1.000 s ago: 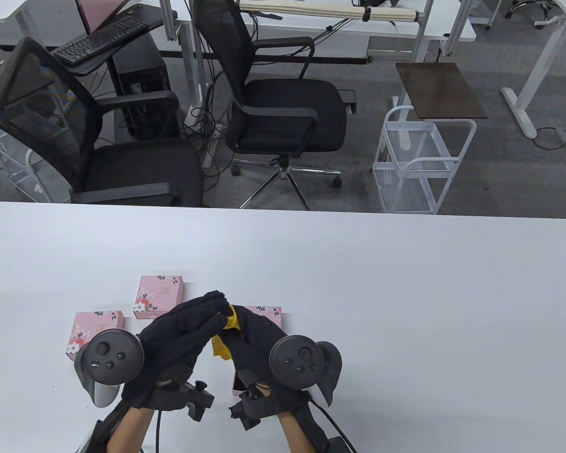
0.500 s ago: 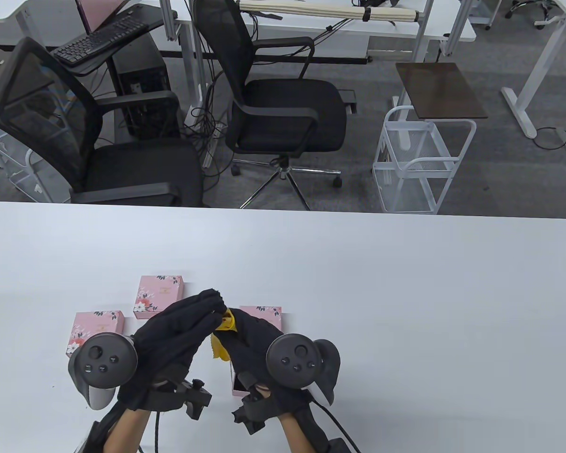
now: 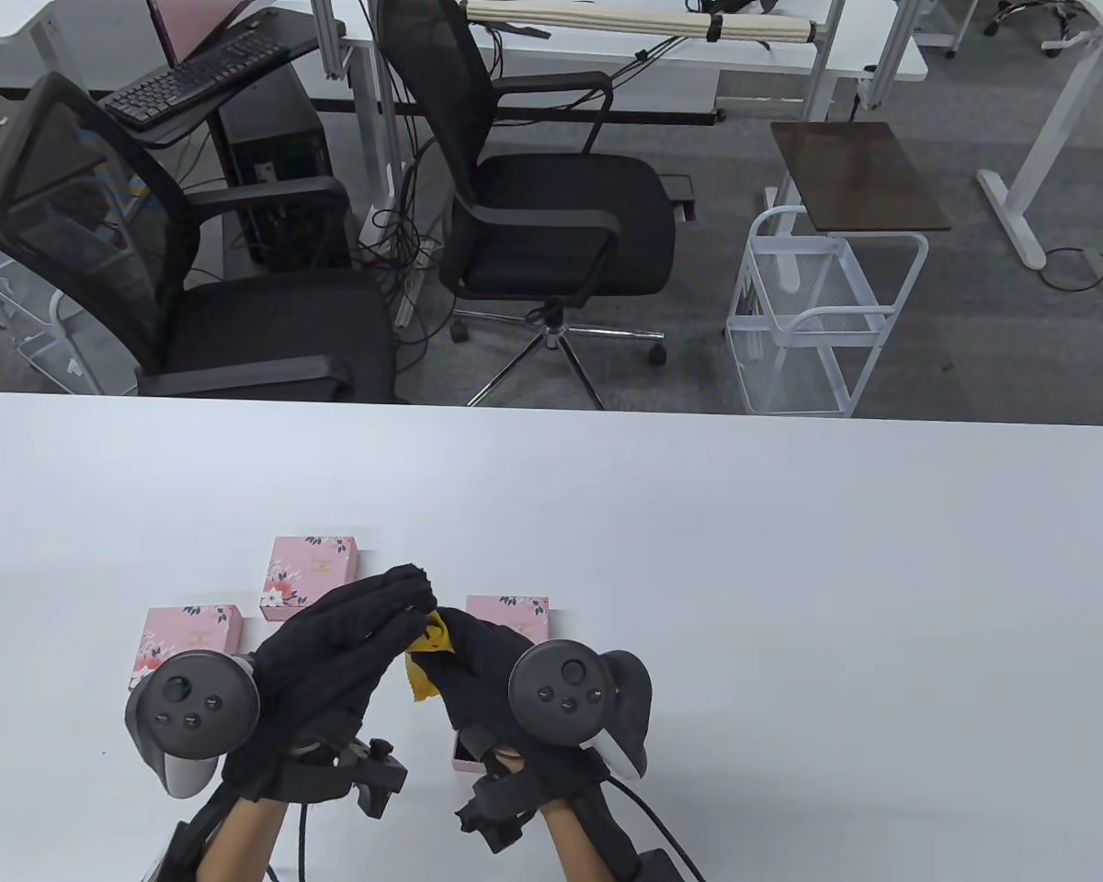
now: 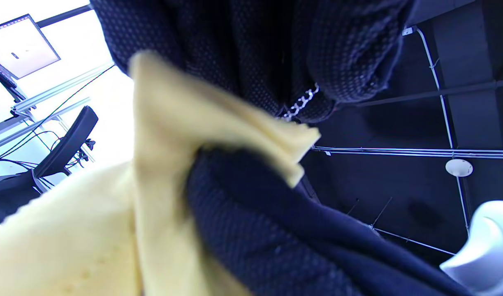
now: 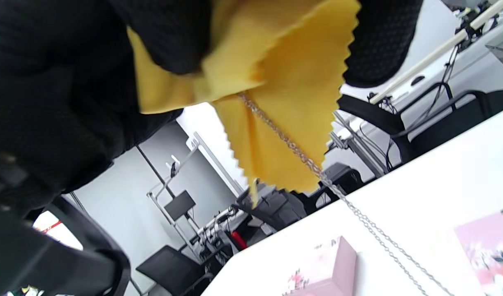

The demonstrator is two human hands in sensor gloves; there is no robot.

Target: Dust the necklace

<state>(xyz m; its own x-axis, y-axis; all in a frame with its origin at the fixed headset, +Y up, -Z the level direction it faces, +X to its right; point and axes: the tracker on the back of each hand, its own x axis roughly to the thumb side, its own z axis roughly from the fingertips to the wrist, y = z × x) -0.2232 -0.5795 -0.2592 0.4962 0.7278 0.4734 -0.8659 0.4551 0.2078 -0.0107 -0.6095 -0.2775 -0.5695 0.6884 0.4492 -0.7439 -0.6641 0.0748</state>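
Note:
A thin silver necklace chain point(image 4: 300, 105) is pinched in my left hand's fingertips point(image 4: 337, 61), held above the table. My right hand point(image 3: 455, 638) grips a yellow cloth point(image 3: 423, 660) folded around the chain. In the right wrist view the chain point(image 5: 313, 168) comes out of the cloth point(image 5: 284, 82) and hangs down toward the lower right. My left hand point(image 3: 409, 593) meets the right hand fingertip to fingertip over the table's near left part. In the table view the chain is hidden by the gloves.
Three closed pink floral boxes point(image 3: 311, 577) point(image 3: 188, 638) point(image 3: 513, 614) lie on the white table point(image 3: 790, 597) around my hands. A corner of a pink box point(image 3: 464, 755) shows under my right wrist. Office chairs stand beyond the far edge.
Both hands have shifted slightly left and toward the near edge. The right hand and cloth have slid a little down and left relative to the left fingertips.

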